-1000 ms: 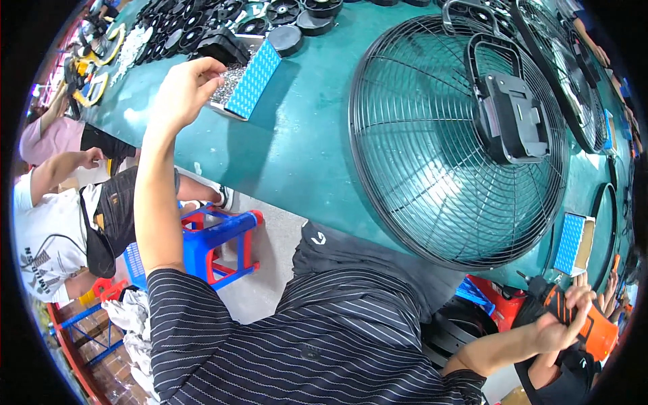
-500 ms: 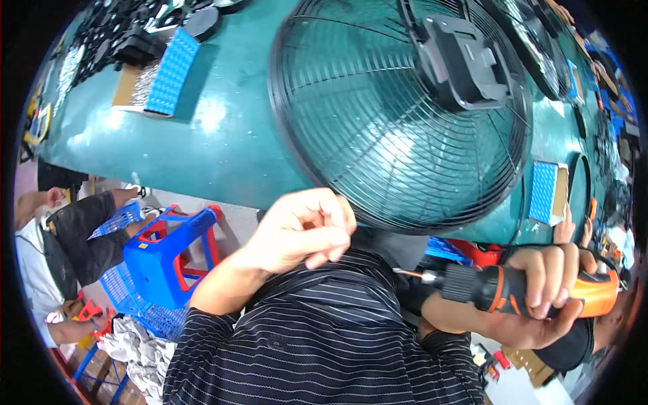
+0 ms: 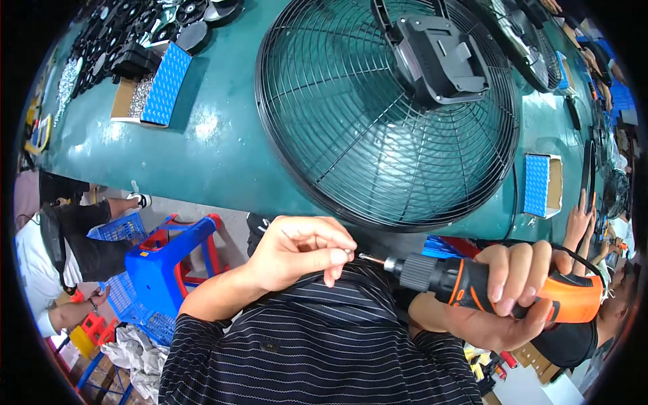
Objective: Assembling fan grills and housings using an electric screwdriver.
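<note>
My left hand is in front of my striped shirt, thumb and forefinger pinched on a small screw. Wrapped in my right hand is an orange and black power screwdriver, lying sideways. Its bit points left, with the tip almost at the pinched fingertips; whether it touches the screw is too small to tell. Beyond both hands, a round black fan cage lies on the green table. A dark motor housing sits at the cage's middle.
An open blue box of small screws stands far left, beside many black parts. Another blue box is right of the cage. Below the table's left edge is a blue and red stool. Other people work at both sides.
My right hand has brought the screwdriver left and slightly up, its bit now close to my left fingertips. My left hand has shifted slightly down, and the fan cage appears a little farther left.
</note>
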Demonstrator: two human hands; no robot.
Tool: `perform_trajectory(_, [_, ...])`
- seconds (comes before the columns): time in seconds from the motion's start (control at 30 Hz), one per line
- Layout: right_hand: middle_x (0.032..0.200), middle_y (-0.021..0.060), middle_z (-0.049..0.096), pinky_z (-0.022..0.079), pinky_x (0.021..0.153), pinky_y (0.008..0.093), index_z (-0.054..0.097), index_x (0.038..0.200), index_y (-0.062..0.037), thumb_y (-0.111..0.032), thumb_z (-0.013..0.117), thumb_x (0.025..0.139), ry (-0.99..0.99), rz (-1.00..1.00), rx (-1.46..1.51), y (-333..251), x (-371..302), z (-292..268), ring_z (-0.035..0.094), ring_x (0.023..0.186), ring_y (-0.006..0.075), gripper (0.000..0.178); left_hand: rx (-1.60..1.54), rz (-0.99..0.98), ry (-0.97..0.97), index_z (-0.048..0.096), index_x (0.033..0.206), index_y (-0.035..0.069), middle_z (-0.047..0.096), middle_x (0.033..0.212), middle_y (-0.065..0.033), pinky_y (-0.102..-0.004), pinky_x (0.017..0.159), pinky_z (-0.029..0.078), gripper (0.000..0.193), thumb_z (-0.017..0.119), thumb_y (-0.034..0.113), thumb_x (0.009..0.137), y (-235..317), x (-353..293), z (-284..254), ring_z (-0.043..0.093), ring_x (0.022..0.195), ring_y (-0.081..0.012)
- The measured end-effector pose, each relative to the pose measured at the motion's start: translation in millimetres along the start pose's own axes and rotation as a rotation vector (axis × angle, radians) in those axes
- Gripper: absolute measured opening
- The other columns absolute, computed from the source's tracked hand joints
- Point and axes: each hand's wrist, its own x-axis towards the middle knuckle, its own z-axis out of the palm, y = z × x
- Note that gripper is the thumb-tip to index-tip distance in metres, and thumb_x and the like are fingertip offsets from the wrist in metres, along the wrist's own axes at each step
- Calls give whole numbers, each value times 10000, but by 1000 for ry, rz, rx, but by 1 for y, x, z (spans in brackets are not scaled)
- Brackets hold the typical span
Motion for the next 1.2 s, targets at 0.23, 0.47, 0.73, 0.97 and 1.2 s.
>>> perform_trajectory(0.23, [871,69,485,511,567,288,329,1308,20,-127,617,919,-53,5,-10,6,-6,-4,534,618,145,506,195,41,35,698,1023,-46,659,961,-129,-215,614,556,165,670,-89,866,-5,-4,2,663,736,-121])
perform_trajectory(0.47, [855,63,497,518,551,289,336,1322,12,-128,628,907,-125,112,-48,2,-7,-10,535,599,130,527,419,40,-51,687,1017,-74,655,940,-187,-253,588,565,165,640,-115,864,0,-6,-4,661,704,-157])
perform_trajectory(0.73, [833,60,503,525,529,282,342,1306,13,-114,633,905,-142,107,-82,5,-8,-11,541,575,131,511,200,-84,-38,684,1052,-77,661,960,-191,-240,574,553,168,614,-77,900,-6,-7,-5,664,712,-151])
perform_trajectory(0.97, [823,61,513,527,518,276,358,1285,-2,-115,657,891,-117,89,-111,18,0,-2,541,573,135,508,767,340,-31,719,983,-51,680,888,-143,-282,570,525,149,713,-33,835,6,6,-13,655,673,-161])
perform_trajectory(1.2, [816,69,534,509,528,259,427,1208,13,-63,688,800,-390,67,-200,48,9,5,541,570,131,491,1530,872,269,530,682,85,508,644,-34,-308,434,332,415,916,213,602,16,21,-30,471,487,-175])
